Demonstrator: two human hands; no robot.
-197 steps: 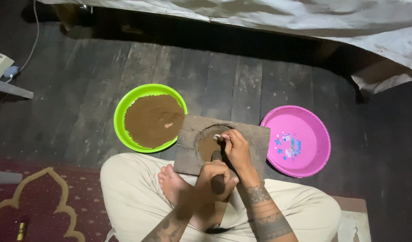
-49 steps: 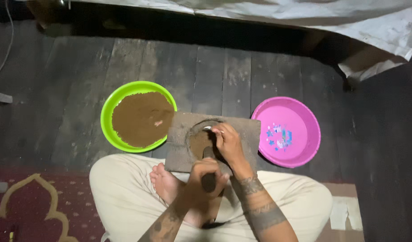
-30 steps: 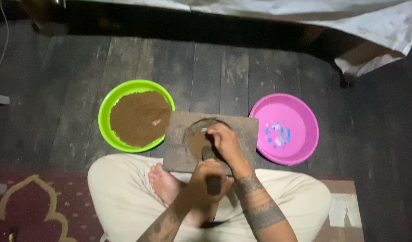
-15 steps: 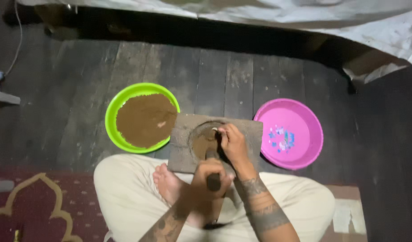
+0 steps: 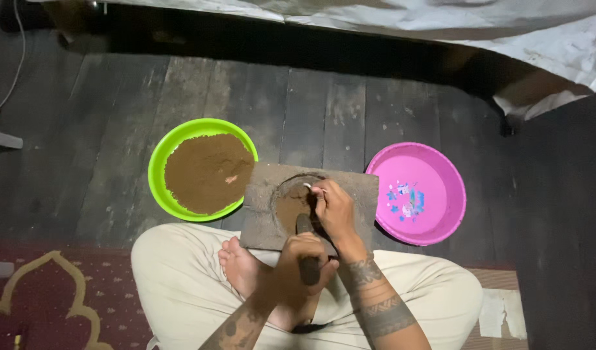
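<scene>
I sit cross-legged on the floor with a flat grey stone block (image 5: 353, 188) in front of my legs; it has a round hollow (image 5: 290, 206) filled with brown powder. My left hand (image 5: 302, 262) is closed around a dark pestle-like stick (image 5: 305, 227) whose tip stands in the hollow. My right hand (image 5: 333, 210) is over the hollow's right side, pinching a small white spoon-like tool (image 5: 307, 186) at the rim. A green bowl (image 5: 162, 159) of brown powder touches the block's left edge.
A pink bowl (image 5: 440, 223) with small coloured bits in it stands right of the block. Dark wooden floorboards (image 5: 311, 104) run ahead, a white cloth (image 5: 440, 19) hangs at the far edge, and a red patterned rug (image 5: 45, 298) lies to my left.
Both hands stay at the hollow across the frames; my right hand shifts slightly over the powder while the left keeps the stick upright. The view sways a little.
</scene>
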